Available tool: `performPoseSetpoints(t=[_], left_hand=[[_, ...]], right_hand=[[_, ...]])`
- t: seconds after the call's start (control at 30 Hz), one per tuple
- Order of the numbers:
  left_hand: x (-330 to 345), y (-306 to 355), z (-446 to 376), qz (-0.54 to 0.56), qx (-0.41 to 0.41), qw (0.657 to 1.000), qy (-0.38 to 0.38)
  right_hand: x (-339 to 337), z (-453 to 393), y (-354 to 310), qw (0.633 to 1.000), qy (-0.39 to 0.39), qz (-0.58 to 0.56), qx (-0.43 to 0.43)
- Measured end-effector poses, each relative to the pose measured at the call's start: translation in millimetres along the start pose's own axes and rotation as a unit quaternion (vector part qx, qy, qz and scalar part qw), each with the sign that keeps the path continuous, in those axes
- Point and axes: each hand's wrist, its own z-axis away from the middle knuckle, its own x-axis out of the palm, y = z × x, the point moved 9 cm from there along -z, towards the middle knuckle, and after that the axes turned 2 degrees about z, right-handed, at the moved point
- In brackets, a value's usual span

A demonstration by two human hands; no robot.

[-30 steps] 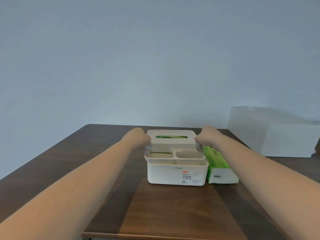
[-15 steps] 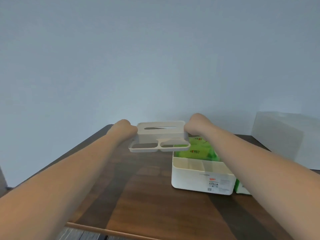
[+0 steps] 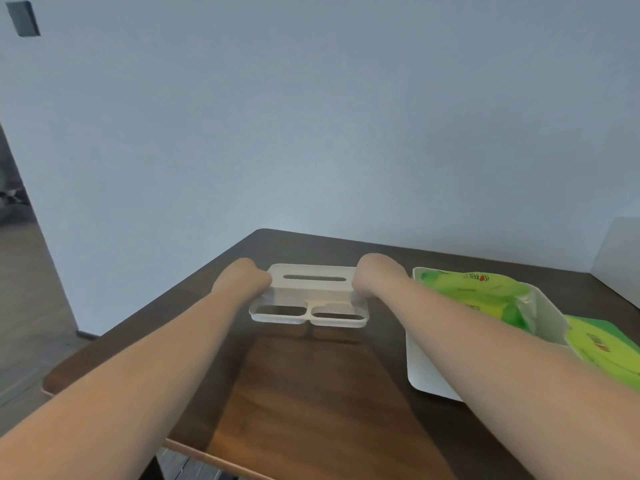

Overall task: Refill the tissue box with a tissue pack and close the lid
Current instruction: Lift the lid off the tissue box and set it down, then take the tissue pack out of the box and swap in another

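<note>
lid (image 3: 313,289), off-white plastic, rectangular, with a long dispensing slot across its raised top and two rounded openings along its near flange; held level at the far left part of the table, low over or on the wood, which of the two cannot be told.

left hand (image 3: 242,280), bare, clasped on the lid's left end; fingers hidden behind the hand.

right hand (image 3: 375,275), bare, clasped on the lid's right end; fingers likewise hidden. both bare forearms reach in from the near corners of the view.

tissue box base (image 3: 545,306), off-white plastic, open-topped, rounded corners; stands on the table to the right of the lid, apart from it, partly covered by the right forearm.

tissue pack inside the box (image 3: 485,294), soft, bright green wrapper with red print; lies inside the open base, its wrapper crumpled.

second tissue pack (image 3: 602,348), green wrapper, same kind; lies on the table just beside the base, on its right, cut off by the frame edge.

table (image 3: 311,393), dark brown wood grain with a lighter edge strip along the near side; set against a pale blue-grey wall (image 3: 311,133).

white box-like object (image 3: 620,251), at the far right edge, only partly in view.

dark rectangular plate (image 3: 22,19), high on the wall at upper left.
</note>
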Motion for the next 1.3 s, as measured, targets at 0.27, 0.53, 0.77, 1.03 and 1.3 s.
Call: performPoseSetpoints(t=[0.27, 0.53, 0.77, 1.03, 1.3], left_hand=[[26.0, -6.0, -22.8, 0.012, -0.004, 1.000, -0.004], [31.6, -10.0, -22.5, 0.048, -0.009, 0.999, 0.017], [15.9, 18.5, -7.2, 0.030, 0.032, 0.999, 0.028], [15.4, 87.6, 37.5, 0.066, 0.096, 0.993, 0.000], [47.9, 176.4, 99.0, 0.175, 0.226, 0.951, -0.119]], right_hand=[[25.4, -27.7, -4.3, 0.997, -0.049, 0.059, 0.009], [24.4, -36.8, -6.5, 0.999, -0.035, 0.021, 0.006], [4.3, -12.3, 4.1, 0.999, 0.010, -0.037, 0.000], [-53.0, 31.8, 52.5, 0.977, 0.132, -0.167, -0.026], [-83.2, 70.6, 176.3, 0.956, 0.237, -0.162, 0.062]])
